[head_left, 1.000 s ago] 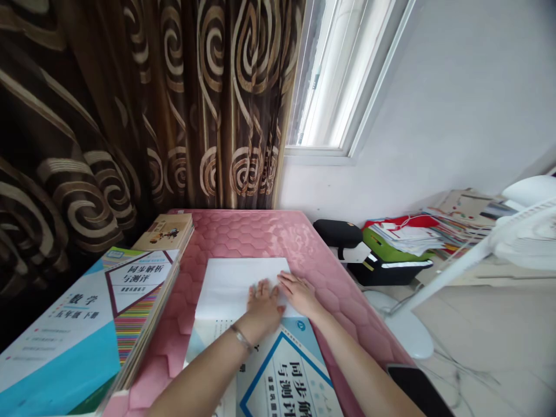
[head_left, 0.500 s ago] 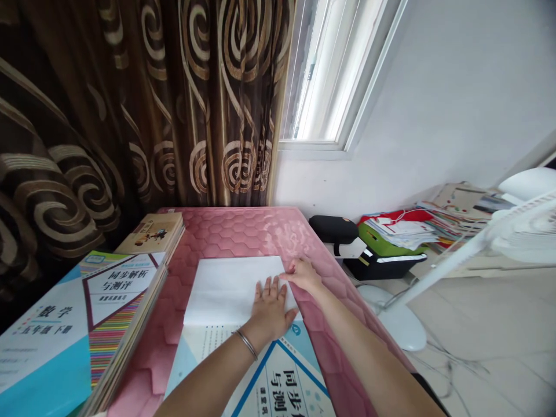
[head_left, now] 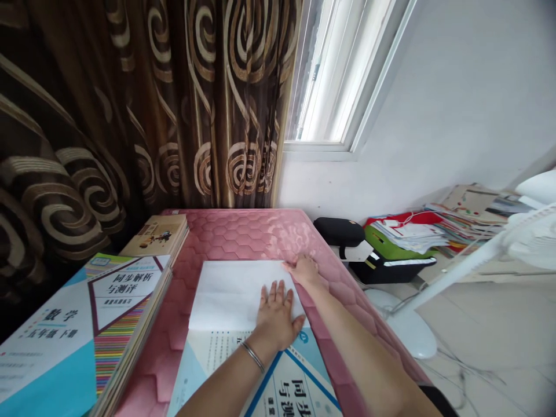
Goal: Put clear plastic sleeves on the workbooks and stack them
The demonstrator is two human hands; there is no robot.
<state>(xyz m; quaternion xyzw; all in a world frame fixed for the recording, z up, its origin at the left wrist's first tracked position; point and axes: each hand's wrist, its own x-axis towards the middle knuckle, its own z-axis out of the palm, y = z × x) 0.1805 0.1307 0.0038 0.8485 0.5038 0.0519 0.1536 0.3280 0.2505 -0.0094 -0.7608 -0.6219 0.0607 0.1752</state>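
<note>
A workbook [head_left: 217, 359] with a blue-and-white cover lies on the pink quilted surface. White paper [head_left: 230, 289] covers its far part, lying flat with a straight edge across the cover. My left hand [head_left: 278, 318], with a silver bangle at the wrist, rests palm down on the paper near its right side, fingers spread. At the paper's far right corner is my right hand [head_left: 305, 271], its fingers curled and thumb and fingertips closed on the edge. The exact grip of those fingertips is partly hidden.
To the left rises a stack of workbooks [head_left: 56, 341], with smaller brown-covered books [head_left: 152, 234] behind it. Past the right edge of the pink surface [head_left: 234, 231] stand a white fan [head_left: 460, 278], a black case [head_left: 339, 231] and a dark bin [head_left: 391, 269] holding papers. A patterned curtain [head_left: 208, 116] hangs behind.
My right hand has gone from lying flat near the paper's right edge to curled fingers at its far corner. My left hand has slid a little right and nearer, staying flat.
</note>
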